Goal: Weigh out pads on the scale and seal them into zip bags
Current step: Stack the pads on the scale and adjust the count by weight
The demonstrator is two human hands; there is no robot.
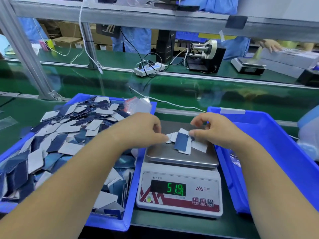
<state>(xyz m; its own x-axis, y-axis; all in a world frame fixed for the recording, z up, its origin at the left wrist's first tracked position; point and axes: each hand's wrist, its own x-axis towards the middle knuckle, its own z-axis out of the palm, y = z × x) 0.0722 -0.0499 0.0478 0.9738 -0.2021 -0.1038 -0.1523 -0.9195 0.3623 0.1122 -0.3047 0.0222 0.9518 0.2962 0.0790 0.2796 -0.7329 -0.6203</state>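
Green matting covers the worktop of a factory packing line, and at its near edge sits the scale [179, 187], display lit with a reading. On its steel pan lies a small fanned batch of pads [183, 142], blue and white faces mixed. Both grips are closed on that batch: the left hand [143, 130] pinches its left end, the right hand [212, 130] pinches its far right corner. Judging by this, weighing is under way and bagging has not begun. Left of the scale, a blue bin [131, 195] holds a deep heap of loose pads, with empty zip bags [138, 105] at its far right corner. Right of the scale, a second blue bin [276, 144] shows almost no finished bags, so most work remains.
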